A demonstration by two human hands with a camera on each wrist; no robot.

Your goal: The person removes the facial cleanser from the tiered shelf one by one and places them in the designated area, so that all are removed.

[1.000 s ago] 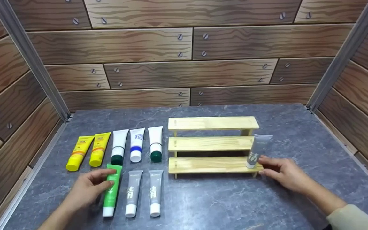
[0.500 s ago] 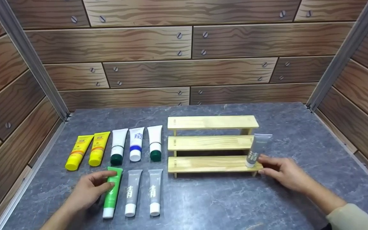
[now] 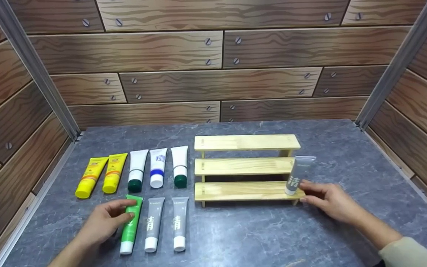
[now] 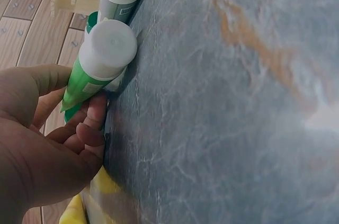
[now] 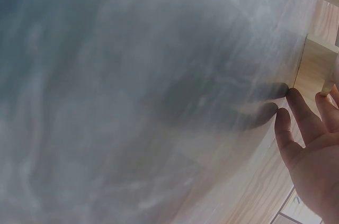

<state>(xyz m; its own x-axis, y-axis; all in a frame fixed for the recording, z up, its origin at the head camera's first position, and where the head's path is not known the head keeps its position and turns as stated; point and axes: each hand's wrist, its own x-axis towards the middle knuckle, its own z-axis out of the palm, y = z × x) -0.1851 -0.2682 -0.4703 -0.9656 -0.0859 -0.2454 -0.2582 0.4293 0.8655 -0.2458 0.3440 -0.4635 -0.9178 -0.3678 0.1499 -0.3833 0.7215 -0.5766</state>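
On the left of the head view, my left hand (image 3: 104,222) pinches a green squeeze tube (image 3: 132,226) with a white cap between thumb and forefinger. In the left wrist view the tube's white cap (image 4: 108,49) points toward the camera, beyond the fingers. My right hand (image 3: 332,202) rests at the right end of a three-step wooden display shelf (image 3: 239,191), fingers fairly straight. Its fingertips (image 5: 283,113) are down at the table beside the shelf's leg (image 5: 315,65). Close by those fingers, a grey squeeze tube (image 3: 299,174) stands cap down on the lowest step.
Two grey tubes (image 3: 179,222) lie right of the green one. Behind them lie two yellow tubes (image 3: 115,172), two white tubes with dark green caps (image 3: 179,167) and a white tube with a blue band (image 3: 158,167). Wood-patterned walls (image 3: 169,87) enclose the dark marbled table (image 3: 243,233).
The green tube has shifted slightly toward the front edge and to the right, with my left hand on it. My right hand and the standing grey tube keep their places.
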